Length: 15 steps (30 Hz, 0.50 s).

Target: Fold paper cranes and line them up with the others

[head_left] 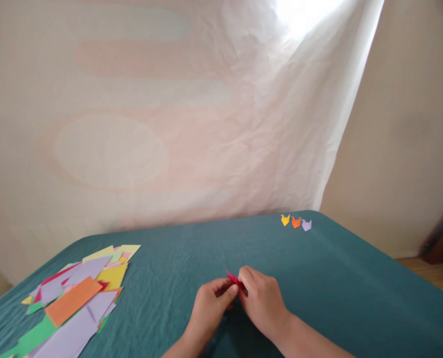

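A small folded piece of red paper (235, 280) is pinched between both my hands over the teal tablecloth (336, 278), near the front middle of the table. My left hand (211, 308) closes its fingertips on the paper's left side. My right hand (263, 300) grips it from the right, fingers curled around it. Most of the paper is hidden by my fingers.
A loose pile of coloured paper sheets (75, 298) in purple, orange, yellow and green lies at the left front. Three small folded paper figures, yellow (285, 219), orange (296, 222) and purple (307, 224), stand in a row at the far right edge. A white sheet hangs behind.
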Each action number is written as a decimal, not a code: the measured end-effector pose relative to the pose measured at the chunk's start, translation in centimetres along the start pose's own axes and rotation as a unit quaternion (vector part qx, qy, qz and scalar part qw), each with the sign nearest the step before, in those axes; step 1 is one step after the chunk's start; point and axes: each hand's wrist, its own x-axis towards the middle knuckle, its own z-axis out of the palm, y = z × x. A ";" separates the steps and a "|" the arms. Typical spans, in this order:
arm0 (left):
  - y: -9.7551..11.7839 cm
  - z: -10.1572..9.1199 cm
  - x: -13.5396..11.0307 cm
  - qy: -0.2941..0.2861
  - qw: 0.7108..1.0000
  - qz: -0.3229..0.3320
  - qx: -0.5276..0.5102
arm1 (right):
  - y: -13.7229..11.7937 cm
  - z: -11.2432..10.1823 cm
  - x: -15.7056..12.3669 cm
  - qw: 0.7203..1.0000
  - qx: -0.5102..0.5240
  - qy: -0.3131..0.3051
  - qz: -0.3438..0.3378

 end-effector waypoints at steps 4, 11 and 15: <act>-0.1 -0.4 0.2 0.013 0.999 -0.013 -0.050 | -1.0 -0.4 -0.2 0.998 -0.029 0.007 -0.051; -0.3 -1.8 0.5 0.053 0.976 -0.092 -0.192 | -0.6 -0.6 0.1 0.977 0.207 0.009 0.053; -0.6 -1.9 0.7 0.034 0.987 -0.074 -0.137 | 0.6 0.1 0.6 0.921 0.354 -0.065 0.149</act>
